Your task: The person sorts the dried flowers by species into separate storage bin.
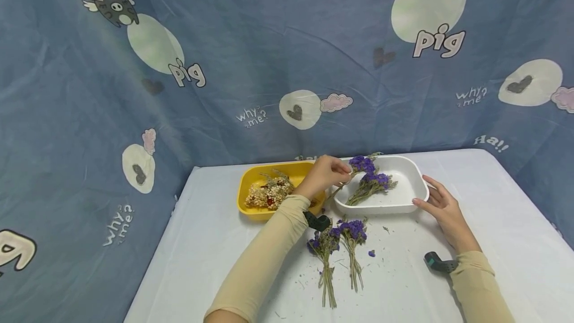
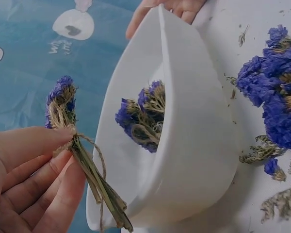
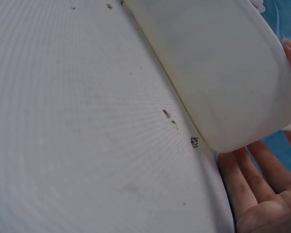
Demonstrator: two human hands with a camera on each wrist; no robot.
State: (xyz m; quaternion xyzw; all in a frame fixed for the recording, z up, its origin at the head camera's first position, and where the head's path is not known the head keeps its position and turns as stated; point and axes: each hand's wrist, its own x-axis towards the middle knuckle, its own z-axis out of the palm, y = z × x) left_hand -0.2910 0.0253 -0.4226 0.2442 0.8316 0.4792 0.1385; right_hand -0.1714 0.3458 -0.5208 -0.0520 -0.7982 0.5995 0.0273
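Observation:
My left hand (image 1: 329, 176) pinches a tied bunch of dried purple flowers (image 2: 63, 104) at its twine binding, above the left end of the white tray (image 1: 381, 209). Its stems point down and its blossoms up in the left wrist view. Inside the tray lies another purple bunch (image 1: 374, 183). At the tray's right end my right hand (image 1: 444, 208) holds the corner, thumb on the rim and fingers against the outside. In the right wrist view, the tray's wall hides some fingertips. Two more purple bunches, a left one (image 1: 325, 253) and a right one (image 1: 353, 243), lie in front of the tray.
A yellow tray (image 1: 255, 216) with dried cream and red flowers (image 1: 269, 193) stands left of the white one, partly behind my left forearm. A loose purple blossom (image 1: 371, 253) and plant crumbs lie on the white tablecloth (image 1: 403, 283). A blue printed curtain (image 1: 269, 64) hangs behind.

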